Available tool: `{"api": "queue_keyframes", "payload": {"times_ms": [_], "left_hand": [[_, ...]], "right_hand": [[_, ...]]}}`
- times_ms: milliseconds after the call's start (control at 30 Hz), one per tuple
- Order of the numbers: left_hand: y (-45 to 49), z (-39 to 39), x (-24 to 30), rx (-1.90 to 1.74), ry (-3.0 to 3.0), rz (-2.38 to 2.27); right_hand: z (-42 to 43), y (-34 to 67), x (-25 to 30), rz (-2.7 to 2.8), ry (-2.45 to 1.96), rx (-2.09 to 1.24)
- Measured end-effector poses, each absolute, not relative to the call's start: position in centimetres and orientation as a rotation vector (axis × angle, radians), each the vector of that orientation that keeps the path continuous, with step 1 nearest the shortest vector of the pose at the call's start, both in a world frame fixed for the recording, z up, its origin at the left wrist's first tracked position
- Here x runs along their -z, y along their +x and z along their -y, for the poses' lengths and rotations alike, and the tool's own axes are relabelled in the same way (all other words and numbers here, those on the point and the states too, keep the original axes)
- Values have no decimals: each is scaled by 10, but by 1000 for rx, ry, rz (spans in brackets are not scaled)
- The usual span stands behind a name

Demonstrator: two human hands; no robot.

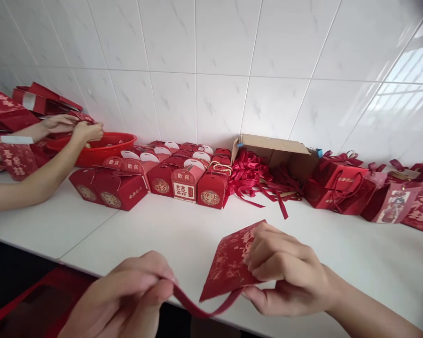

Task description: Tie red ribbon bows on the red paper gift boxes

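Note:
A flat red paper gift bag (227, 265) with gold print is gripped in my right hand (285, 270) just above the white counter's near edge. A dark red ribbon (207, 307) runs from the bag's lower edge to my left hand (134, 295), whose thumb and fingers pinch its end. Both hands are closed, about a hand's width apart, with the ribbon sagging between them.
Several folded red gift boxes (183, 180) stand in rows on the white counter (144, 230) by the tiled wall. A cardboard box (278, 152) spills red ribbons (254, 180). Red bags (341, 190) lie at the right. Another person's hands (74, 129) work over a red basin (107, 145) at the left.

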State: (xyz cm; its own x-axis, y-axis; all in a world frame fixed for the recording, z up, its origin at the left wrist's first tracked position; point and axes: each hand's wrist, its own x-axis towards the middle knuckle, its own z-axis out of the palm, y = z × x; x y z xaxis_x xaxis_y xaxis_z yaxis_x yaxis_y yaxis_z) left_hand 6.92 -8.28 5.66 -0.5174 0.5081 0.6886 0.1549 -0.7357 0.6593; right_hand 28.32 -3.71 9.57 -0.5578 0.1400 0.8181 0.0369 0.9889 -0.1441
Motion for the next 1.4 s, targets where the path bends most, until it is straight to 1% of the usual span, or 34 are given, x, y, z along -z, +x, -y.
{"api": "queue_keyframes", "payload": {"times_ms": [100,200,300,400,500,600,833,1100,1300,1400], "left_hand": [[86,81,-67,-2091,1567,-902],[92,86,-63,-1812,1556,-945],[90,89,-55,-1657,1558,-1034],[87,83,-56,-1510,1836,-966],[93,75,-63,-1547,1912,-914],[106,74,-68,-1625,1657,-897],[113,79,-69,-1524,1451,-828],[103,74,-66,-1400,1557,-789],[108,75,-67,-1501,1477,-755],[107,75,-68,-1465,1558,-715]], "right_hand": [[36,284,-97,2177,-129,-158],[34,286,-98,2203,-147,-152],[32,287,-97,2198,-173,-145],[30,288,-97,2195,-186,-151],[30,288,-98,2202,-196,-152],[30,288,-99,2201,-215,-166],[31,287,-97,2184,-230,-233],[30,286,-93,2160,-228,-256],[29,284,-90,2135,-240,-308],[29,284,-90,2117,-239,-315]]}}
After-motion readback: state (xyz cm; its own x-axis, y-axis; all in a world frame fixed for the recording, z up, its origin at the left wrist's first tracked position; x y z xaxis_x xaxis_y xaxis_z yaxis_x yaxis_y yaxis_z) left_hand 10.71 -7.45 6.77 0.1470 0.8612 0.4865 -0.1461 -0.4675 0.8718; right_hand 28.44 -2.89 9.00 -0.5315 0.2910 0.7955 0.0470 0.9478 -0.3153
